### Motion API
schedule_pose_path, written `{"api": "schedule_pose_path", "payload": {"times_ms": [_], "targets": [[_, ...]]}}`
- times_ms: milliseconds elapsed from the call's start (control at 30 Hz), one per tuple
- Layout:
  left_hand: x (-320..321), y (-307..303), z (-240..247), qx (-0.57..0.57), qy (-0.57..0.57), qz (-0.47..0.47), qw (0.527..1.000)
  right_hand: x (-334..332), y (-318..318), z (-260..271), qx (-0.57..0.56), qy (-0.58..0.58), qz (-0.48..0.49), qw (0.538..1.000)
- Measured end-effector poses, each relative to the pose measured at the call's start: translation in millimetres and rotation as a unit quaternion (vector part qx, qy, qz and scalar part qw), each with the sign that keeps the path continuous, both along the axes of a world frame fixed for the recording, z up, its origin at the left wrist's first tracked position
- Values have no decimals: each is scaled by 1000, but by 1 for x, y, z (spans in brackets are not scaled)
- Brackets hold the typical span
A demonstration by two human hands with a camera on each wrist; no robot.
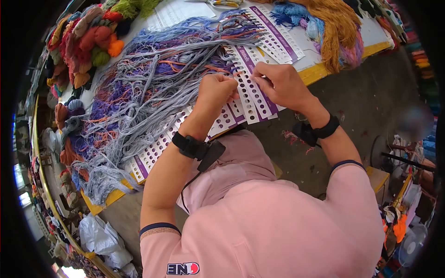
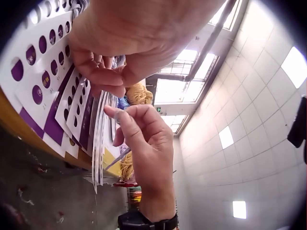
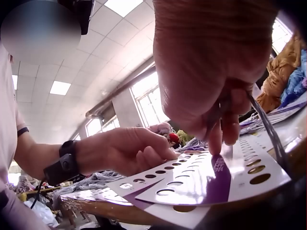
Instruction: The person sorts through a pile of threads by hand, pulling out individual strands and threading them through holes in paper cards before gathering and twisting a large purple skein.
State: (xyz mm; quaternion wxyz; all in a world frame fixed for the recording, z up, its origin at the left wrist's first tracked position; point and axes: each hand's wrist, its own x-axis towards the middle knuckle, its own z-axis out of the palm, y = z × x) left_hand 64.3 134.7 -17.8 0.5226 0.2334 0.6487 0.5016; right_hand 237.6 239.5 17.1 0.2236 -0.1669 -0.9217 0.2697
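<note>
A long white card (image 1: 249, 104) with rows of punched holes and a purple stripe lies at the table's edge, over similar cards. My left hand (image 1: 217, 92) has its fingers curled at the card's left edge, thumb and fingertips gripping there. In the left wrist view, several cards (image 2: 98, 143) show edge-on below these fingers. Over the card's right side, my right hand (image 1: 282, 83) bends its thumb and fingers together. A grey thread strand (image 3: 268, 127) runs from it down past the card in the right wrist view. Its fingertips nearly meet those of the left hand.
Grey-blue, purple and orange threads (image 1: 153, 78) spread over the table's left side. Coloured yarn bundles (image 1: 88, 37) lie at the back left, brown hanks (image 1: 340, 41) at the back right. Scissors (image 1: 225, 3) rest at the far edge. A white plastic bag (image 1: 104, 238) stands below left.
</note>
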Motion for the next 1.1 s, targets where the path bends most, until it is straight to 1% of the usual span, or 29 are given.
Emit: {"api": "schedule_pose_path", "payload": {"times_ms": [67,167,200,300,400,500,600,700,800,900,933,1033,1067,1100], "targets": [[2,1,1,4,-6,-2,1000,-7,-8,7,-126,44,23,991],[-1,-1,-2,3,-1,-17,1000,-17,-1,-13,-233,-27,51,971],[-2,0,-2,3,2,-25,1000,-19,4,-20,-199,-39,59,978],[-7,-2,-3,13,-9,-52,999,-23,12,-31,-193,-31,62,979],[-11,-1,-6,25,-65,-60,996,-24,14,-24,-185,-70,58,979],[-12,0,-4,30,-106,-66,992,-29,16,-20,-140,-92,58,984],[-16,1,-7,15,-95,-85,992,-35,17,-30,-42,-46,76,995],[-14,3,-10,18,-104,-67,992,-34,17,-18,-110,-120,62,985],[-15,6,-14,14,-78,-86,993,-32,16,-22,-131,-81,86,984],[-8,11,-18,4,-41,-63,997,-31,19,-21,-208,-115,79,968],[-8,11,-18,8,-7,-68,998,-30,19,-21,-226,-113,76,965],[-17,3,-8,-11,184,-81,980,-26,19,-16,-340,-123,42,931],[-23,0,2,-43,212,-79,973,-25,20,-17,-321,-122,42,938],[-24,-1,1,-42,170,-73,982,-25,19,-18,-304,-123,43,944]]}}
